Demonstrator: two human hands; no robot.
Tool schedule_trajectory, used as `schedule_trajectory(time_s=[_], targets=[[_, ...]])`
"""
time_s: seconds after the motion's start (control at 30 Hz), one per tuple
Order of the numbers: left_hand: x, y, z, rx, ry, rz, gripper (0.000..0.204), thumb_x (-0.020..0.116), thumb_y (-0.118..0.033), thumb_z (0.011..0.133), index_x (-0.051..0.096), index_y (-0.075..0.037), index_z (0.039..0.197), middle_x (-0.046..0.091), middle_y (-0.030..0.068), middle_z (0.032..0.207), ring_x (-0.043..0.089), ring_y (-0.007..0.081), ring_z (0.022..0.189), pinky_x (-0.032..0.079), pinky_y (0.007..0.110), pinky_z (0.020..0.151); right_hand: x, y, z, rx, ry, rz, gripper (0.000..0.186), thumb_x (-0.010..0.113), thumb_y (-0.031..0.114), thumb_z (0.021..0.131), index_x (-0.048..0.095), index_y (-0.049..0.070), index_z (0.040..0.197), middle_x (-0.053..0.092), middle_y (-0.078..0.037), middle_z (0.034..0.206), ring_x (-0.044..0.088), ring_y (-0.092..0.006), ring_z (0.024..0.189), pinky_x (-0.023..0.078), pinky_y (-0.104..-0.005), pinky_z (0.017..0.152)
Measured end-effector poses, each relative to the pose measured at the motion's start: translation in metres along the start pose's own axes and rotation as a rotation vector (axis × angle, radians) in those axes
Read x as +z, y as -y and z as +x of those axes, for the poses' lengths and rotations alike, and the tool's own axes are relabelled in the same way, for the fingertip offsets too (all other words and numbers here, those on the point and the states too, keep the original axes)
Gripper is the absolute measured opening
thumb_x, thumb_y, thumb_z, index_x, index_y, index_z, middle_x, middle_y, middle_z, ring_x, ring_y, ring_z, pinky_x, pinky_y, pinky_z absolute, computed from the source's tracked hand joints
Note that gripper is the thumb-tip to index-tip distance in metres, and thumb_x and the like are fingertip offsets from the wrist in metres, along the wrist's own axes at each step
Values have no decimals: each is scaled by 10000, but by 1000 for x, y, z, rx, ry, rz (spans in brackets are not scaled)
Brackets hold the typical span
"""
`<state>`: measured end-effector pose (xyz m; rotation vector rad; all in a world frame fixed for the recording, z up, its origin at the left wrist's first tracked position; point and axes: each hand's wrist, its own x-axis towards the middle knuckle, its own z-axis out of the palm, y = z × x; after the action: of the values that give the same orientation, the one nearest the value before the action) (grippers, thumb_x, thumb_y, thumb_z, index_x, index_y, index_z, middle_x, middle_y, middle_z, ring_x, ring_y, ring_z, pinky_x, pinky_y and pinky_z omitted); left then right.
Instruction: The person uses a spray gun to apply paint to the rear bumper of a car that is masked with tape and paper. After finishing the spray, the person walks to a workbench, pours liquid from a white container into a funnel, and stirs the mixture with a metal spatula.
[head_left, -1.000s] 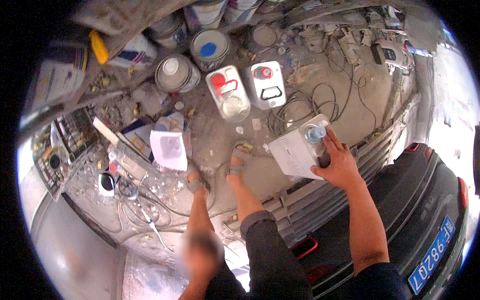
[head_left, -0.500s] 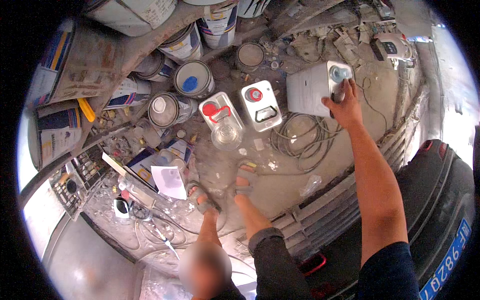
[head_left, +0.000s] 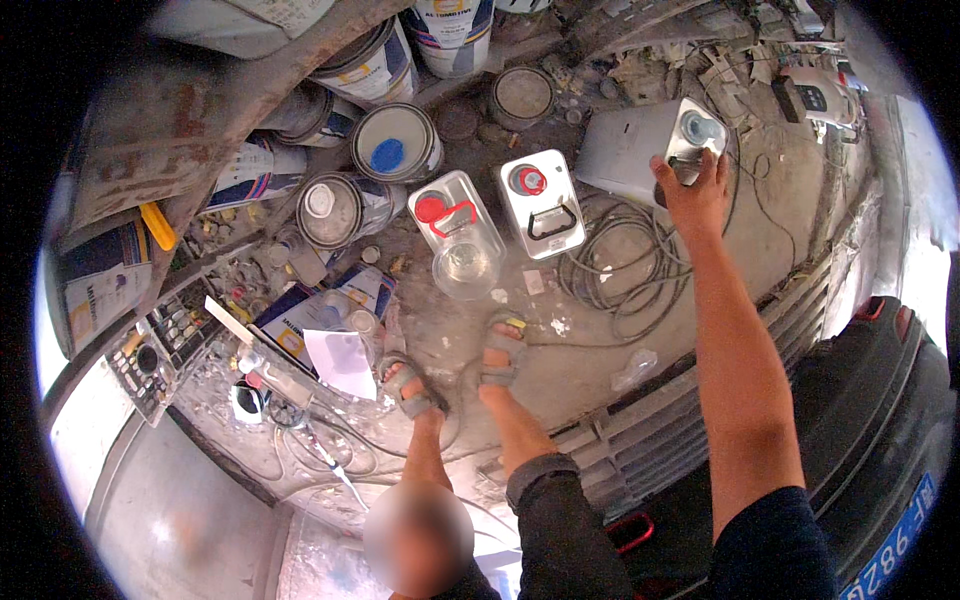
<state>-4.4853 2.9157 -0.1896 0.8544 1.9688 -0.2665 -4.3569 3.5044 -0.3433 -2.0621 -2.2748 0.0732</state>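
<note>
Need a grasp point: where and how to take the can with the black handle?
Likely best by the black handle, from above on the near side: the can stands upright, handle across its top's near end, clear of the red-ringed cap. The red-handled can sits close left.

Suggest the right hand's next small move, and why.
Probably press the metal canister gently down to check it is seated before loosening the fingers. The right hand grips its top beside the bluish cap, this view doesn't settle whether it stands flat on the floor, and the hose coil lies close to its near side.
</note>
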Motion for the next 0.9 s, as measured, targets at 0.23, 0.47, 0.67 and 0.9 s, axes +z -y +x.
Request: schedule_trajectory(time_s=[0.23,0.47,0.67,0.9], targets=[[13,8,-3,-9,8,-28,580,582,-261,780,409,20,1257,430,219,1235,421,360,1127,334,481,946,0,51,-87,-477,231,374,576,675,282,756,443,26,1217,496,-224,1150,484,-388,1083,410,-466,917],[33,25,-11,5,-53,-80,663,597,-285,770,370,23,1311,394,234,1306,388,386,1193,307,502,988,82,102,-75,-404,461,56,470,612,387,810,480,8,1054,573,-231,985,600,-395,878,508,-462,719],[12,14,-3,-64,72,-82,482,602,-293,736,515,-37,1134,428,248,1219,403,426,1140,341,529,935,75,117,-51,-557,582,-177,476,652,344,759,480,10,1052,606,-254,942,621,-403,850,516,-464,717],[-13,-2,11,-170,98,-62,328,614,-290,691,601,-75,938,469,235,1104,435,428,1066,382,548,860,78,139,-48,-365,717,-196,543,558,320,792,440,-49,1173,585,-274,1081,586,-394,1011,488,-466,856]])
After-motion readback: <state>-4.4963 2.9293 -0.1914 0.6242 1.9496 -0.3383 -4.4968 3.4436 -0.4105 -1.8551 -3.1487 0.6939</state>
